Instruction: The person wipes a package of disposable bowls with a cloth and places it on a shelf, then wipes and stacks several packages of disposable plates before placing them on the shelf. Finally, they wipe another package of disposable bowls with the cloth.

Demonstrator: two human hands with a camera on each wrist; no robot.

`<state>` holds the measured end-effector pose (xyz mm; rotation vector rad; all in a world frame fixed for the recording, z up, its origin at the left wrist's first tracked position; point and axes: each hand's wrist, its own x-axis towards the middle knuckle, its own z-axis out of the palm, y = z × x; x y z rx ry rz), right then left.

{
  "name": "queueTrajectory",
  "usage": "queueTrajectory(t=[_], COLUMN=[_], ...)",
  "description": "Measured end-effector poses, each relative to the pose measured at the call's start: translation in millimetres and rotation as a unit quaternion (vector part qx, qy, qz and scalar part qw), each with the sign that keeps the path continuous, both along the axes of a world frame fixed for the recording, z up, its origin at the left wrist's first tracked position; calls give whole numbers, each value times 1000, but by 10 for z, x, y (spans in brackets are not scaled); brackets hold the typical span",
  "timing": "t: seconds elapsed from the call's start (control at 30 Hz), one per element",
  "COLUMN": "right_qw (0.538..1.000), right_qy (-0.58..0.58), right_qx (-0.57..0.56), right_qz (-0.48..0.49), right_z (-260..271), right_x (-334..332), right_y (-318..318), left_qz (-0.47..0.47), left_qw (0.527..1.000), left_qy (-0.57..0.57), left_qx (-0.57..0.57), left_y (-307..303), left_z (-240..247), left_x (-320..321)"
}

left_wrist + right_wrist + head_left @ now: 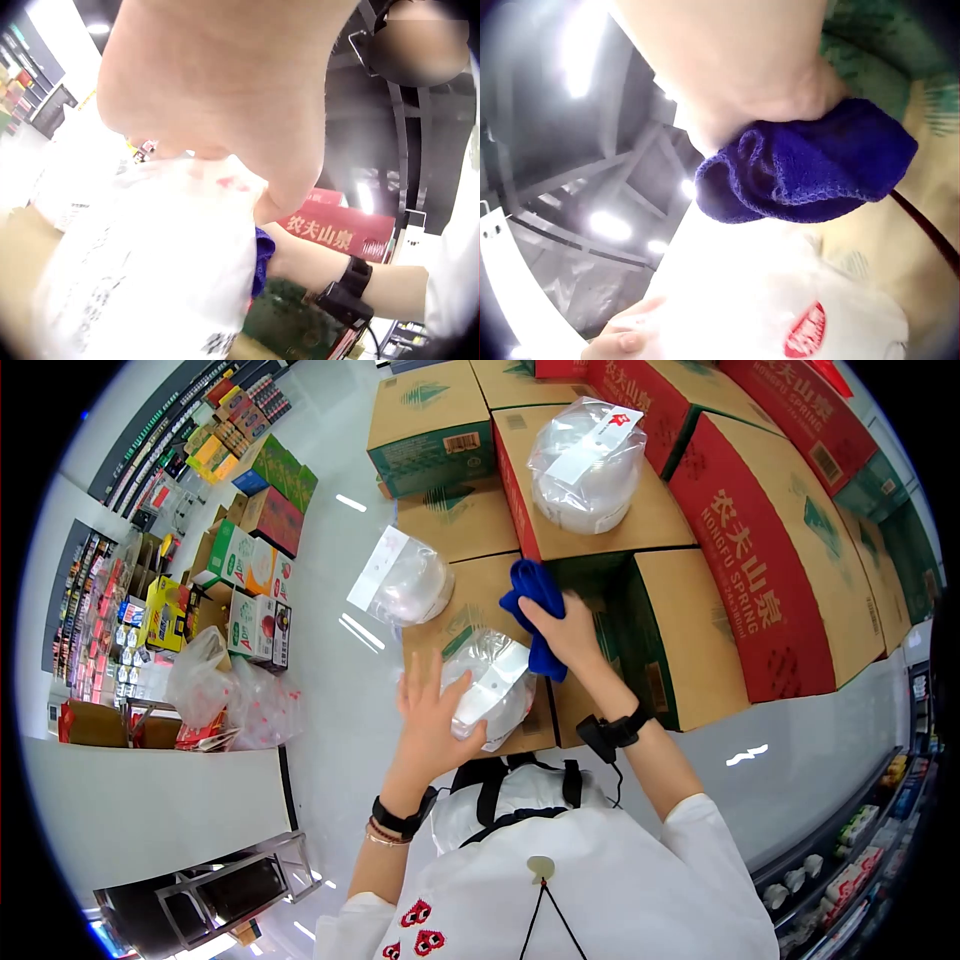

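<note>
In the head view a wrapped white package in clear plastic sits on the near cartons, and my left hand rests on its left side with fingers spread. My right hand grips a folded blue cloth just right of that package. The cloth bunches below my right hand in the right wrist view. In the left wrist view my left hand is over the white package. Two similar packages stand farther off, one at left, one at the back.
Brown, green and red cartons are stacked beneath and to the right, with an open green-walled gap beside my right hand. Boxes and plastic bags stand at the left by a white counter. Shelves line the lower right.
</note>
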<state>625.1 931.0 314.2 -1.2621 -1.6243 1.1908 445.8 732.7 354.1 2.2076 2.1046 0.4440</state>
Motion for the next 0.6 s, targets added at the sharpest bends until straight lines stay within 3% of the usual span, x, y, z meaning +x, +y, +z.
queueTrajectory(t=[0.07, 0.13, 0.2, 0.23, 0.27, 0.3, 0.37, 0.4, 0.43, 0.47, 0.6], right_qw=[996, 990, 983, 981, 977, 978, 951, 952, 987, 971, 951], right_qy=[52, 23, 47, 13, -21, -22, -76, -77, 69, 210, 275], right_qx=[65, 100, 112, 128, 142, 138, 279, 275, 101, -77, -115], right_qz=[13, 98, 141, 148, 157, 157, 107, 110, 100, 83, 79], right_z=[304, 462, 338, 249, 157, 125, 50, -13, -94, -170, -378], right_x=[-48, -88, -199, -254, -285, -301, -336, -363, -387, -414, -450], right_y=[-63, -208, -396, -509, -595, -634, -682, -691, -704, -707, -620], left_qz=[30, 55, 150, 152, 138, 127, 121, 111, 100, 102, 82], left_qw=[999, 997, 988, 988, 990, 992, 992, 992, 990, 990, 984], left_qy=[-19, -37, -34, -12, 25, 7, -13, -27, -41, -42, -104], left_qx=[23, 47, 20, -29, -2, 16, 29, 59, 88, 85, 120], left_y=[52, 156, 227, 247, 259, 257, 248, 238, 222, 213, 219], left_z=[51, 33, -98, -186, -269, -254, -270, -295, -313, -326, -386], left_x=[97, 262, 470, 496, 500, 499, 469, 427, 398, 381, 279])
